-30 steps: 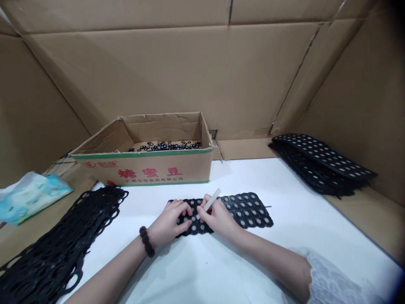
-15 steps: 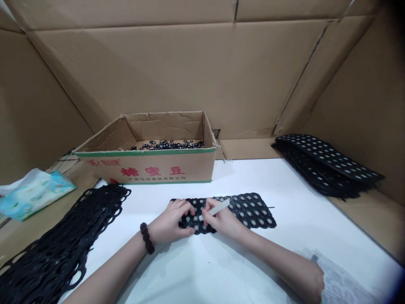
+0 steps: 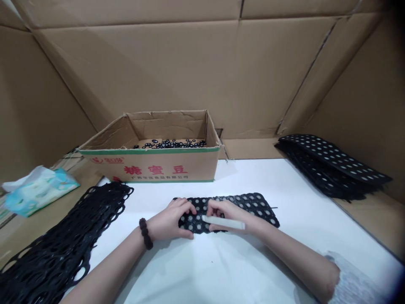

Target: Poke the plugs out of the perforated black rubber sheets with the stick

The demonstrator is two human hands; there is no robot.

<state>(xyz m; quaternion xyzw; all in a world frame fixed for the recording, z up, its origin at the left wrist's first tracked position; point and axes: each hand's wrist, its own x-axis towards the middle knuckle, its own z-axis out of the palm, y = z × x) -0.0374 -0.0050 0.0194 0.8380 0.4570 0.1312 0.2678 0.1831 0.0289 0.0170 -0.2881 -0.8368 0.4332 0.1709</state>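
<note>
A black rubber sheet (image 3: 249, 203) with rows of pale round spots lies flat on the white table. My left hand (image 3: 172, 220) covers its left end, fingers curled over it and thumb along the near edge, gripping it there. In my right hand (image 3: 226, 211) is a white pen-like stick (image 3: 228, 222), pinched by the fingers and leaning low to the right. Its tip meets the middle of the sheet near a pale spot, partly masked by my fingers.
Behind the sheet stands an open cardboard box (image 3: 152, 165) with small black rings (image 3: 174, 144) inside. Black ring-holed netting (image 3: 57, 240) lies left, near a tissue pack (image 3: 41, 190). Spotted black sheets (image 3: 329, 164) are stacked at right. Cardboard walls (image 3: 190, 63) surround the table (image 3: 196, 274).
The white stick has swung from pointing up and right to lying lower across my right hand, which has turned and shifted slightly right. My left hand stays on the sheet.
</note>
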